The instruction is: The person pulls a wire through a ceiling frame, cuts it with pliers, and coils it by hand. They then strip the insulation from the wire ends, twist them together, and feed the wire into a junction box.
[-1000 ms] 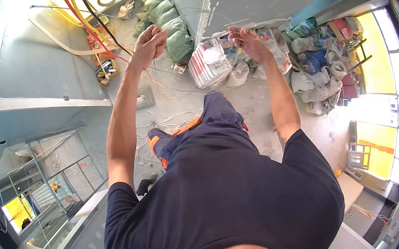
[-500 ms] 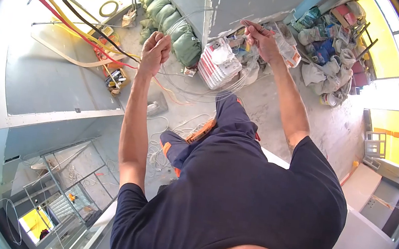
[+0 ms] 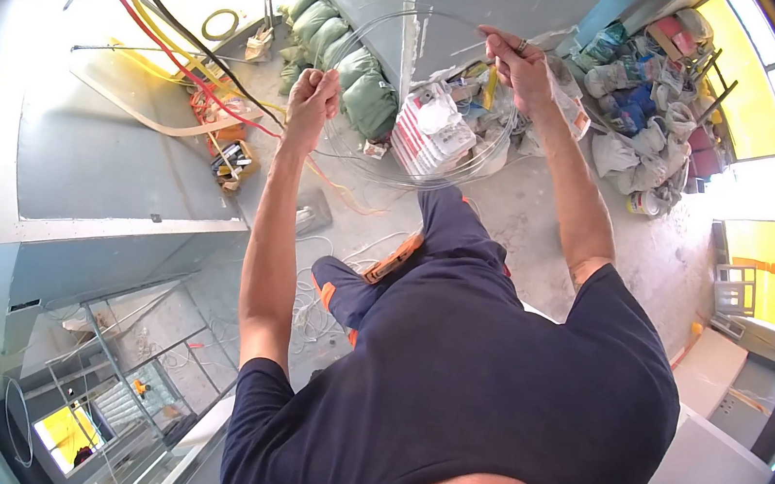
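A large loose coil of thin, pale wire (image 3: 395, 181) hangs in the air between my hands. My left hand (image 3: 310, 107) is closed in a fist on the left side of the coil. My right hand (image 3: 523, 74), up and to the right, pinches a strand between thumb and fingers, and a ring shows on one finger. From the upper left, red (image 3: 220, 104), yellow and black cables run to my left wrist and pass out of sight there. Thin orange and yellow wires show just past that wrist.
Green stuffed sacks (image 3: 348, 61) lie against the wall ahead, beside a red-and-white striped bag (image 3: 433, 131). Many filled bags (image 3: 630, 108) are piled at upper right. An open box of tools (image 3: 233, 166) stands at left. White cable (image 3: 304, 314) lies tangled near my feet. A metal frame (image 3: 131, 365) is at lower left.
My right hand has risen slightly, and the upper part of the wire loop has lifted with it. My left hand stays closed on the coil. The whole view has shifted a little.
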`<state>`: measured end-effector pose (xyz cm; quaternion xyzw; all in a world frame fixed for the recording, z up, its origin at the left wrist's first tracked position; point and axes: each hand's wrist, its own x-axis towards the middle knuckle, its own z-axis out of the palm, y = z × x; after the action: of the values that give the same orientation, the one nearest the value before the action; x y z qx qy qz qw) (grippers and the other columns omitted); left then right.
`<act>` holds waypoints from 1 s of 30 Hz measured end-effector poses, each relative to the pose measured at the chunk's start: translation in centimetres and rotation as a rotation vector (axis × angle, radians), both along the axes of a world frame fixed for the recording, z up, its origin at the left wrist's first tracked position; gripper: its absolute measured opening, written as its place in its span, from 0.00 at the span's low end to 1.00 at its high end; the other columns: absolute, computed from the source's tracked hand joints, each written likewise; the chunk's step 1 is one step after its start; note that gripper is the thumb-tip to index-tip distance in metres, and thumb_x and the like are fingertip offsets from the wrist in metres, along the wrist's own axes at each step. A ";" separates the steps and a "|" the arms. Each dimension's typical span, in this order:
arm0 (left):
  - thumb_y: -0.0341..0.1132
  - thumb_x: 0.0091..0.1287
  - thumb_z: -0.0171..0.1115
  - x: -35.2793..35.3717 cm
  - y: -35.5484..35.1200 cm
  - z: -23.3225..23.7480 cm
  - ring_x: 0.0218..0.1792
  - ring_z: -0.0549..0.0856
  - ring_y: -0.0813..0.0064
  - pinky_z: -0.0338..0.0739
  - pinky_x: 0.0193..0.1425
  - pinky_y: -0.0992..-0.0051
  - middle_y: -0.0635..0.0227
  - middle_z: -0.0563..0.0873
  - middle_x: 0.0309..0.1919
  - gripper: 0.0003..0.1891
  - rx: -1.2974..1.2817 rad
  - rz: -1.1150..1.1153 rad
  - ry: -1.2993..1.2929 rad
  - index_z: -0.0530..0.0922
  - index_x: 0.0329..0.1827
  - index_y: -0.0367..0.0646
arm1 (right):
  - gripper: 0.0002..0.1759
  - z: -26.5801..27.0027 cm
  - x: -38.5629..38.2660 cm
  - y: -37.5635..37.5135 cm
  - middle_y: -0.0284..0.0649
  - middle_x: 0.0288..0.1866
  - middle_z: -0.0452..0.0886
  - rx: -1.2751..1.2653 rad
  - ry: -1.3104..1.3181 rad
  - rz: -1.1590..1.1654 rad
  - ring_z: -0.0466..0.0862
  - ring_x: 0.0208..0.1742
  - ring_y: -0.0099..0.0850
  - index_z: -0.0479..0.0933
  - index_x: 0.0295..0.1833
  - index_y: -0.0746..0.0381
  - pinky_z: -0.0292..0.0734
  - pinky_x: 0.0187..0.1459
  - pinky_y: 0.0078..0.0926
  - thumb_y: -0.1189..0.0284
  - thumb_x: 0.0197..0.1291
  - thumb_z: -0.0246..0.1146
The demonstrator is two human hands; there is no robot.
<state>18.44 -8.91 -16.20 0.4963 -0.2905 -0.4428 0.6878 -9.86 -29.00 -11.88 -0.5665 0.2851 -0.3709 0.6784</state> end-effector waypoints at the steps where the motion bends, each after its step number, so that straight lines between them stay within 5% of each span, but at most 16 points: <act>1: 0.38 0.75 0.63 -0.3 0.0 -0.4 0.21 0.69 0.85 0.63 0.25 0.82 0.77 0.72 0.25 0.15 -0.004 0.020 -0.080 0.64 0.35 0.49 | 0.15 0.0 -0.1 0.1 0.24 0.32 0.79 -0.028 0.028 -0.016 0.63 0.22 0.09 0.84 0.59 0.58 0.52 0.20 0.09 0.67 0.70 0.65; 5: 0.40 0.74 0.65 -1.3 0.0 0.3 0.31 0.82 0.77 0.76 0.39 0.78 0.66 0.85 0.34 0.16 0.011 0.082 -0.143 0.65 0.37 0.46 | 0.14 0.9 -1.2 0.8 0.24 0.31 0.80 -0.118 0.160 -0.069 0.65 0.23 0.09 0.85 0.57 0.55 0.56 0.22 0.10 0.67 0.69 0.66; 6: 0.40 0.72 0.67 0.1 -0.1 -0.4 0.41 0.86 0.73 0.80 0.48 0.75 0.58 0.88 0.41 0.17 -0.022 0.006 -0.176 0.65 0.38 0.46 | 0.14 0.9 -1.6 0.7 0.24 0.31 0.80 -0.116 0.148 -0.072 0.65 0.23 0.09 0.85 0.57 0.55 0.56 0.22 0.10 0.67 0.69 0.66; 10: 0.38 0.69 0.70 2.0 -0.3 0.8 0.50 0.86 0.73 0.81 0.57 0.71 0.59 0.88 0.44 0.17 0.006 0.220 -0.232 0.66 0.38 0.45 | 0.14 0.2 -2.3 0.2 0.27 0.34 0.83 -0.445 0.238 -0.023 0.75 0.31 0.16 0.86 0.57 0.54 0.71 0.34 0.17 0.66 0.69 0.65; 14: 0.29 0.68 0.69 -0.8 -1.2 4.5 0.51 0.86 0.72 0.81 0.58 0.72 0.57 0.87 0.47 0.17 0.015 0.135 -0.593 0.63 0.36 0.44 | 0.14 1.2 -2.8 0.8 0.33 0.40 0.88 -0.608 0.446 0.105 0.83 0.42 0.24 0.86 0.58 0.51 0.78 0.47 0.27 0.65 0.69 0.64; 18: 0.18 0.66 0.62 -3.9 -1.9 4.8 0.45 0.87 0.73 0.83 0.53 0.75 0.55 0.87 0.46 0.14 -0.066 -0.046 -0.674 0.64 0.36 0.40 | 0.10 1.6 -2.2 1.8 0.26 0.30 0.82 -0.658 0.323 0.123 0.77 0.34 0.16 0.87 0.53 0.60 0.75 0.38 0.17 0.72 0.70 0.64; 26: 0.26 0.64 0.68 -5.8 -1.0 5.3 0.34 0.88 0.72 0.79 0.42 0.73 0.57 0.90 0.33 0.13 0.108 0.141 -0.945 0.68 0.31 0.38 | 0.10 1.0 -1.1 3.3 0.33 0.26 0.80 -0.791 0.448 -0.032 0.76 0.27 0.17 0.87 0.52 0.57 0.72 0.32 0.20 0.71 0.67 0.66; 30: 0.30 0.64 0.68 -7.9 0.2 4.9 0.30 0.84 0.58 0.77 0.38 0.64 0.58 0.86 0.28 0.12 0.136 0.317 -1.077 0.72 0.30 0.38 | 0.10 0.9 -0.7 4.9 0.35 0.26 0.81 -0.778 0.513 -0.108 0.77 0.28 0.18 0.87 0.51 0.55 0.72 0.31 0.22 0.69 0.67 0.66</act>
<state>10.52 -8.75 -11.28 0.7330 -0.4932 -0.0361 0.4671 -10.51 -24.14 -11.02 -0.8365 0.3125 -0.3329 0.3029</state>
